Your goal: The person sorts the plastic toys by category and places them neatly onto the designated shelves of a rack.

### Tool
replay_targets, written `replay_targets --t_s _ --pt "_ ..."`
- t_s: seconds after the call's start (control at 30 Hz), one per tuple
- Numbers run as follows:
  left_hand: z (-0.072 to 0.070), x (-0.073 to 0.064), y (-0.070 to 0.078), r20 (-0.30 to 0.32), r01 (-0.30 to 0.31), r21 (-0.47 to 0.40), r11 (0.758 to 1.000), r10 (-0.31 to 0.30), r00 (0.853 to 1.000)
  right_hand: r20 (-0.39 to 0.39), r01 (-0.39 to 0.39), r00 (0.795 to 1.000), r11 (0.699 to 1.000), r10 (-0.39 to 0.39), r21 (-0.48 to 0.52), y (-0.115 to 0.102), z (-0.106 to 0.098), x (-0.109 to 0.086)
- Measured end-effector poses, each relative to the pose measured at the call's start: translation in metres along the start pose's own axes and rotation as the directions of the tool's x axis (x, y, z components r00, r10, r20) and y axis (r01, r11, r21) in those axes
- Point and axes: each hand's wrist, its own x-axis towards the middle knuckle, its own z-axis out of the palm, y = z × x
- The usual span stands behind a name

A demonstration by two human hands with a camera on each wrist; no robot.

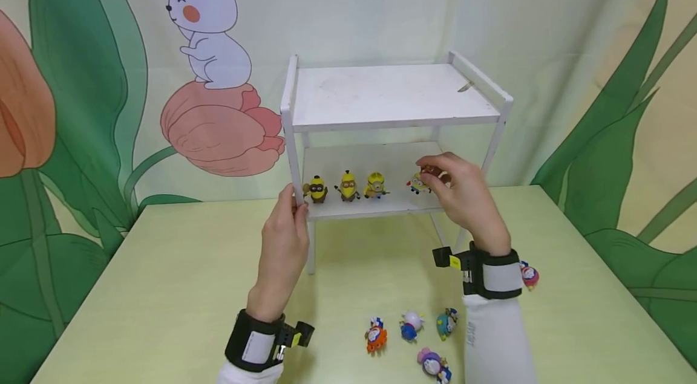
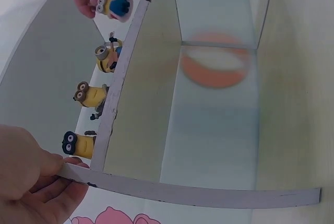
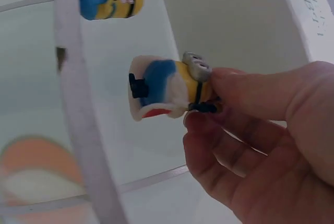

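My right hand (image 1: 463,193) pinches a yellow minion figure (image 3: 182,85) by its head end, between thumb and fingers. The figure has silver goggles, a blue outfit and a white-and-red cape. In the head view this figure is close over the right part of the lower shelf (image 1: 397,199), partly covered by the fingers. My left hand (image 1: 285,233) grips the left front post of the white rack (image 1: 392,94). Beside that hand stands a minion with dark goggles (image 1: 317,189), followed by a banana-hooded minion (image 1: 348,186) and one with a yellow helmet (image 1: 376,185).
Several colourful small figures lie on the table in front of the rack, among them an orange one (image 1: 376,335), a blue-and-white one (image 1: 411,326) and a teal one (image 1: 447,323). A pink figure (image 1: 529,275) lies beside the right wrist. A printed curtain (image 1: 370,9) hangs behind.
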Motion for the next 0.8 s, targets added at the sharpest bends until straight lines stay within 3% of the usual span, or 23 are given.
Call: replay_targets --t_s 0.3,0.8 --pt "0.001 0.0 -0.002 0.0 -0.002 0.007 1.0 0.002 1.0 0.022 -0.092 0.996 0.996 0.092 0.013 0.012 0.01 0.003" --pt "0.0 0.0 0.0 0.006 0.008 0.003 1.0 -0.008 1.0 0.091 -0.073 0.994 0.996 0.069 0.043 0.012 0.026 0.007"
